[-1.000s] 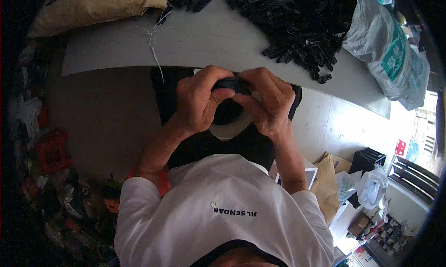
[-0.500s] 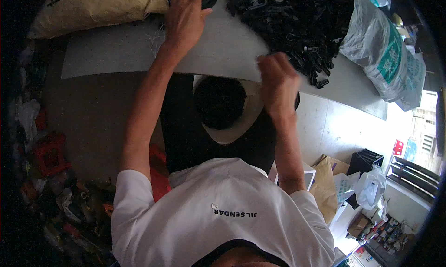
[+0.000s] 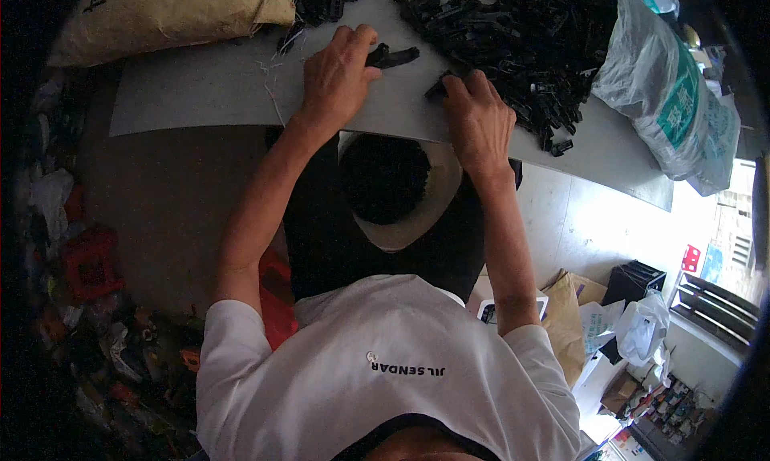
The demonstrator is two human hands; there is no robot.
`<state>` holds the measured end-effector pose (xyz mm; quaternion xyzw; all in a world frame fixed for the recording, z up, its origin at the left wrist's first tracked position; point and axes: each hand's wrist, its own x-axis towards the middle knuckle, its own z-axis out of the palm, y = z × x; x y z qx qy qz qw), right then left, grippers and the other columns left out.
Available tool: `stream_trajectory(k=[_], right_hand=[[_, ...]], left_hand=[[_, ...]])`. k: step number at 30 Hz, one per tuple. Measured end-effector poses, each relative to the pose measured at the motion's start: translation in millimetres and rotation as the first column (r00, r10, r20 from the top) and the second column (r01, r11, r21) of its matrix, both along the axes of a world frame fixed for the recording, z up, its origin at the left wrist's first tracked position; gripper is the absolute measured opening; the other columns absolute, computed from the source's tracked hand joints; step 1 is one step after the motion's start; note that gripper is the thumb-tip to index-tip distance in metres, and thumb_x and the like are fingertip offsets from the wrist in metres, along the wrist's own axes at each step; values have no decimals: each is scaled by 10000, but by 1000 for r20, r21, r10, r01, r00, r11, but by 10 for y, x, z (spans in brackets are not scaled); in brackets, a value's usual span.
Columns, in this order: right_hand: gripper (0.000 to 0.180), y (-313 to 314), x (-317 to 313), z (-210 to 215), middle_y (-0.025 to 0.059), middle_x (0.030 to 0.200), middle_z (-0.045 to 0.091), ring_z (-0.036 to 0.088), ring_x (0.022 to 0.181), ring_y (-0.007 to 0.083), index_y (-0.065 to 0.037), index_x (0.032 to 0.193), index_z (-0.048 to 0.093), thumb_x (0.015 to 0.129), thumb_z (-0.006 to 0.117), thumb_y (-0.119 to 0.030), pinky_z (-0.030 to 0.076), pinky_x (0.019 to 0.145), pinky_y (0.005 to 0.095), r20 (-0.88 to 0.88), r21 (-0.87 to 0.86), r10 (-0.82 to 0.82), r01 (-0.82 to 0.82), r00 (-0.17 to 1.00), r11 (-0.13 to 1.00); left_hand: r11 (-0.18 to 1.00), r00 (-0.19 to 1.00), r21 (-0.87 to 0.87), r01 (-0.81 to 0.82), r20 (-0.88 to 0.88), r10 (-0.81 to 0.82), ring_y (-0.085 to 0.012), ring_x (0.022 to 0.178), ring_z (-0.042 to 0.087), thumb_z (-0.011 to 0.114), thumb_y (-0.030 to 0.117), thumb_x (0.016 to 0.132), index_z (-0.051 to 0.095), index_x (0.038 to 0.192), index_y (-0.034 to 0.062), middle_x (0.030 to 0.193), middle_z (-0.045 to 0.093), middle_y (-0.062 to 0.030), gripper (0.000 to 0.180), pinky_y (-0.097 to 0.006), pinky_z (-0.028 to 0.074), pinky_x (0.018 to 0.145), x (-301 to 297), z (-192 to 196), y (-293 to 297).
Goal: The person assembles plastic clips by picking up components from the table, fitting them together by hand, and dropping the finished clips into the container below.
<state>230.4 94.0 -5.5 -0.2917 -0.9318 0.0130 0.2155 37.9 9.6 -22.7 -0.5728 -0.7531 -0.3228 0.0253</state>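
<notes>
On the grey tabletop (image 3: 192, 100), my left hand (image 3: 335, 74) is closed around small black plastic pieces (image 3: 395, 57), which stick out past the fingertips to the right. My right hand (image 3: 483, 122) pinches another small black piece (image 3: 437, 85) at the near edge of a large heap of black plastic pieces (image 3: 513, 40). The exact kind of these pieces is too dark to make out. A smaller group of black pieces (image 3: 325, 2) lies beyond my left hand. Below the table edge, between my legs, sits a pale rounded opening (image 3: 445, 168) with a black mass inside.
A tan sack (image 3: 176, 16) lies at the far left of the table, with loose threads (image 3: 273, 92) near it. A clear plastic bag with green print (image 3: 642, 84) stands right of the heap. Red crates (image 3: 92, 260) and clutter fill the floor at left.
My left hand has come nearer and to the right from the smaller group, bringing black pieces. My right hand has moved slightly forward and now pinches a black piece near the heap.
</notes>
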Motion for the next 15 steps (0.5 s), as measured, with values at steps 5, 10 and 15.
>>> stream_trajectory(k=[5, 10, 15], right_hand=[[165, 139, -56, -18, 105, 903, 497, 582, 835, 291, -82, 912, 570, 749, 567, -57, 474, 553, 412, -22, 40, 71, -71, 997, 997], [259, 184, -73, -5, 67, 920, 519, 599, 802, 246, -111, 928, 630, 684, 717, -109, 488, 609, 376, -125, -12, 124, -126, 984, 992], [201, 131, -153, 95, 84, 907, 520, 577, 842, 257, -77, 881, 613, 688, 668, -89, 486, 594, 379, -76, 60, 147, -143, 986, 988]], left_hand=[[995, 996, -49, -90, 18, 91, -261, 877, 603, 765, 150, 744, 605, 996, 20, 977, 577, -106, 326, -386, 482, 720, -124, 83, -13], [994, 952, 88, -67, 305, 37, -176, 763, 611, 740, 184, 780, 631, 947, 18, 850, 593, -87, 259, -324, 482, 615, -229, 223, -60], [982, 847, 187, -36, 527, -69, -97, 614, 582, 764, 209, 760, 628, 884, 51, 641, 577, -11, 242, -272, 463, 539, -154, 274, -158]])
